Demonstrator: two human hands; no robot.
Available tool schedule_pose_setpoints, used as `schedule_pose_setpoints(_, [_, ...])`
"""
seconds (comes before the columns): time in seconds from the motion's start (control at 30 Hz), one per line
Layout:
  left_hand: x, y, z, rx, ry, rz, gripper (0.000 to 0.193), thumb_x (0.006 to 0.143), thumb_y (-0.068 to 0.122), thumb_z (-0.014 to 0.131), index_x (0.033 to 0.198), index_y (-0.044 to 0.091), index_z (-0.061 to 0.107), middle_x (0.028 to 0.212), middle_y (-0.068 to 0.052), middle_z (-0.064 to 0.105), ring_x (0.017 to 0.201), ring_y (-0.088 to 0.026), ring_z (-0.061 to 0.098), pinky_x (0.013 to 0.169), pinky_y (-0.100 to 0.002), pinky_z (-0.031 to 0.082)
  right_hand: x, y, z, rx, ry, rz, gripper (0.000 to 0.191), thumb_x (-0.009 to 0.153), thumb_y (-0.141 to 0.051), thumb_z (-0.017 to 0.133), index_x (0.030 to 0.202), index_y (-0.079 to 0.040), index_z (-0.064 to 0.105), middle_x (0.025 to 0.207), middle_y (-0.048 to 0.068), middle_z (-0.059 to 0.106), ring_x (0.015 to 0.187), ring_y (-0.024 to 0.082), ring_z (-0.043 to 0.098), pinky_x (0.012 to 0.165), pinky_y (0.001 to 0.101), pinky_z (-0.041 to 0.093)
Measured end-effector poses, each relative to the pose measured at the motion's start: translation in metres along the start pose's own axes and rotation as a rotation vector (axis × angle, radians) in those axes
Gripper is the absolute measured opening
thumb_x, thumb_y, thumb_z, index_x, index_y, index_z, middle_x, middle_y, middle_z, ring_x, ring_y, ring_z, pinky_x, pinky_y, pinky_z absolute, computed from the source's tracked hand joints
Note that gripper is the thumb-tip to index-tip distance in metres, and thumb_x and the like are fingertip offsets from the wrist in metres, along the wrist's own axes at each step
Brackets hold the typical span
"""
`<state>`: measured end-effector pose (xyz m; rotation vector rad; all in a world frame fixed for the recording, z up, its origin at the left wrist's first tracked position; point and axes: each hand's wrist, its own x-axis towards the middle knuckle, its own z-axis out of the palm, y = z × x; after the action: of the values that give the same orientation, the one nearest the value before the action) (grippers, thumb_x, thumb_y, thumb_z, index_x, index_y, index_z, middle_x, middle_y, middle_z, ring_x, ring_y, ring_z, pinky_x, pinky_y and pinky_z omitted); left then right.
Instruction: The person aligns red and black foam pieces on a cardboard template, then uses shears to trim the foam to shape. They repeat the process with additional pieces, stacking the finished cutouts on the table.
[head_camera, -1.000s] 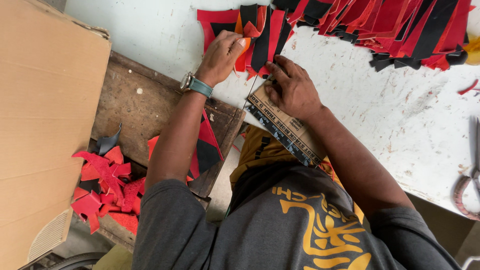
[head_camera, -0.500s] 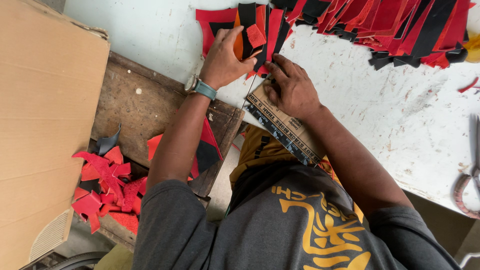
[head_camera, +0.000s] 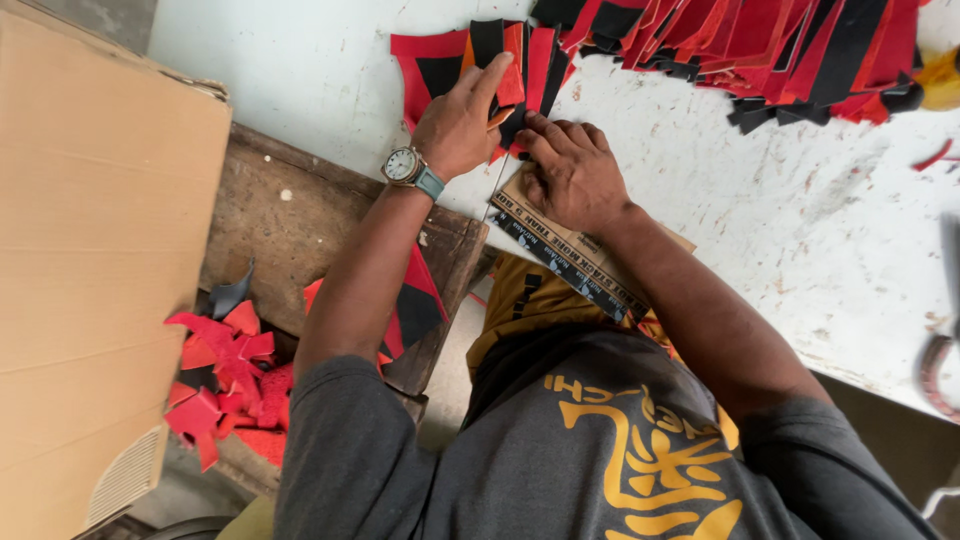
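Both arms reach forward from the shoulders, bent a little at the elbows. The left hand lies palm down, fingers stretched ahead (a watch sits on that wrist). The right hand rests just beside it, knuckles up, fingers curled and pressing downward.

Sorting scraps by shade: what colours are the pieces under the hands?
Red and black cut pieces, with an orange one among them; seen in the head view.

Large plain brown cardboard box at left, beside wooden bench. Flat tan cardboard piece, dark printed strip along edge, on white counter under right hand.
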<state>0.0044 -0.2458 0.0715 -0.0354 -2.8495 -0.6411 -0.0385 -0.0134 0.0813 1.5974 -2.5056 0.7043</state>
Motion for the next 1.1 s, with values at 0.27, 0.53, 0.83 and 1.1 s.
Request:
schedule_pose_setpoints(0.27, [-0.010, -0.031, -0.027, -0.227, 0.538, -0.109, 0.044, 0.100, 0.002, 0.063, 0.138, 0.014, 0.045, 0.103, -0.015, 0.078, 0.097, -0.039, 0.078, 0.079, -0.046, 0.063, -0.001, -0.002, 0.004, -0.041, -0.055, 0.020, 0.051, 0.096, -0.031, 0.057, 0.142, -0.010, 0.059, 0.152, 0.014, 0.055, 0.128, 0.031, 0.057, 0.109, 0.0531, 0.039])
schedule_pose_setpoints(0.53, [-0.025, -0.034, -0.084, -0.732, 0.689, -0.023, 0.055, 0.104, -0.007, 0.064, 0.148, 0.004, 0.033, 0.121, -0.010, 0.063, 0.097, -0.014, 0.064, 0.088, -0.031, 0.056, 0.007, -0.006, -0.019, 0.119, -0.019, 0.026, 0.081, 0.083, -0.031, 0.075, 0.151, 0.000, 0.045, 0.153, 0.030, 0.047, 0.124, 0.044, 0.054, 0.103, 0.0597, 0.038])
schedule_pose_setpoints(0.83, [-0.013, 0.150, -0.023, -0.617, 0.396, 0.098, 0.026, 0.101, -0.006, 0.061, 0.124, 0.004, 0.057, 0.120, -0.011, 0.065, 0.099, -0.025, 0.069, 0.081, -0.033, 0.059, -0.039, 0.054, -0.050, 2.234, 0.171, 0.365, 0.068, 0.089, -0.037, 0.086, 0.143, -0.013, 0.051, 0.134, 0.007, 0.063, 0.126, 0.025, 0.062, 0.106, 0.0475, 0.054])
schedule_pose_setpoints(1.1, [0.000, 0.218, 0.032, -0.453, 0.127, 0.412, 0.032, 0.094, -0.005, 0.066, 0.124, 0.006, 0.060, 0.129, -0.014, 0.064, 0.113, -0.036, 0.068, 0.092, -0.043, 0.060, -0.131, 0.109, -0.031, 2.299, 0.450, 0.464, 0.056, 0.091, -0.032, 0.087, 0.134, -0.009, 0.060, 0.126, 0.010, 0.070, 0.121, 0.028, 0.065, 0.115, 0.0499, 0.049])
